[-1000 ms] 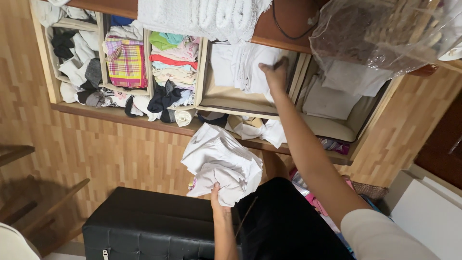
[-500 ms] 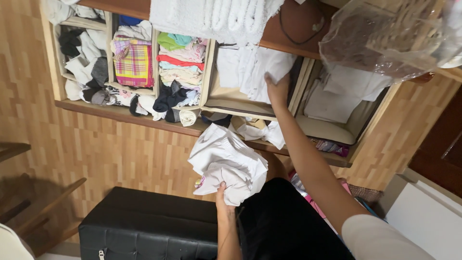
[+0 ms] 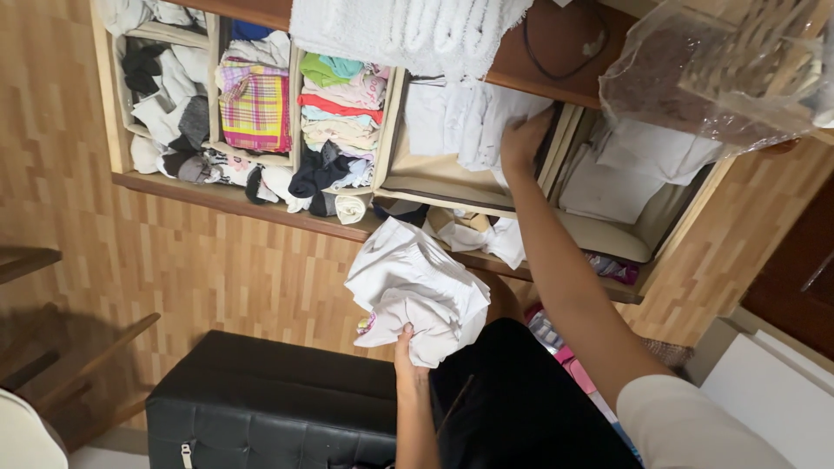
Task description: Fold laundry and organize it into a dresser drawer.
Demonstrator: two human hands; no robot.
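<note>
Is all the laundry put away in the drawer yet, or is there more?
Not yet. Done: three bins hold folded clothes, such as the plaid cloth. In hand: the right hand is at the white stack in the beige bin. Left: the left hand holds a white bundle, not yet put in.

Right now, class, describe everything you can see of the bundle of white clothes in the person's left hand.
The bundle of white clothes is a crumpled heap of soft, pale fabric, cotton by its look, with loose folds and a hint of pink print at its lower edge. The left hand has it in its grip from below, holding it in the air in front of the open drawer, above the black case. Nothing else touches it.
</note>
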